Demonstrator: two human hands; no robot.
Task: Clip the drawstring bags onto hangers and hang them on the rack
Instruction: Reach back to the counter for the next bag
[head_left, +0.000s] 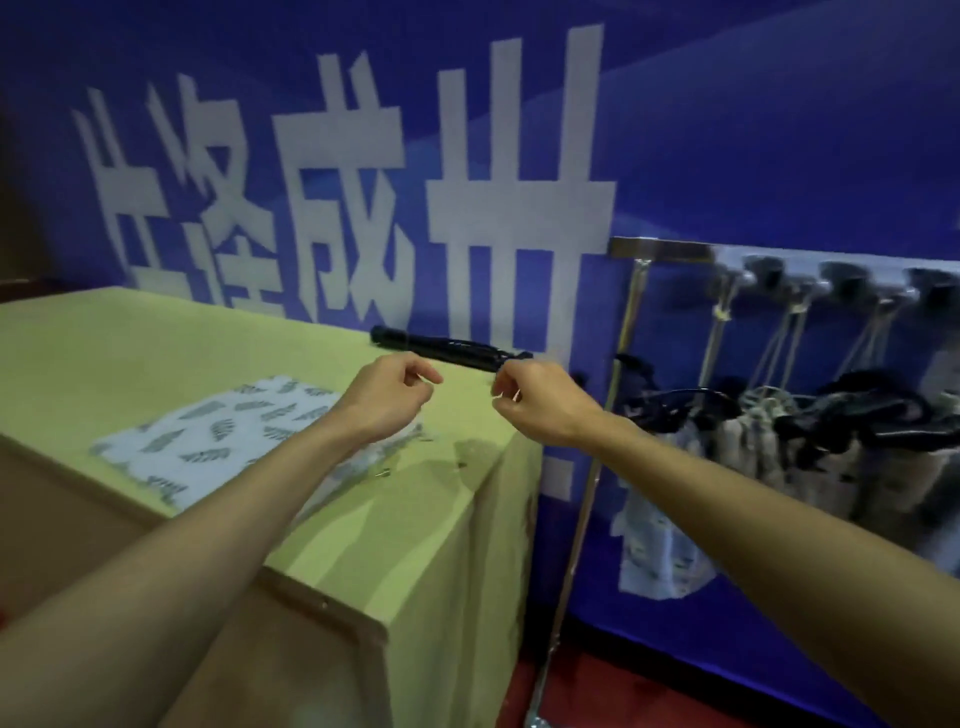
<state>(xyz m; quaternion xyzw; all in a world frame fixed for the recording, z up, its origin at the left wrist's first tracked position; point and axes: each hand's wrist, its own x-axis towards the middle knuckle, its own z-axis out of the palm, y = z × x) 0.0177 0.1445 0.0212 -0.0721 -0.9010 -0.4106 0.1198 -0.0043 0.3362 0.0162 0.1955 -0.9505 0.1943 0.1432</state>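
Hands: my left hand (387, 397) and my right hand (540, 402) are raised side by side above the far right corner of the table (104, 338), with a small gap between them. Both have curled fingers, with the thumb tip set against the forefinger. The view is too blurred for me to tell whether either one pinches anything. One drawstring bag (208, 436), white with a grey wing print, lies flat on the table top, near its front edge. Black hangers (447, 348) lie along the table's far edge, just beyond my hands. The rack (623, 332) stands just past the table's right end. More bags (660, 545) hang from the rack. A blue banner (727, 130) with large white characters runs behind the table.
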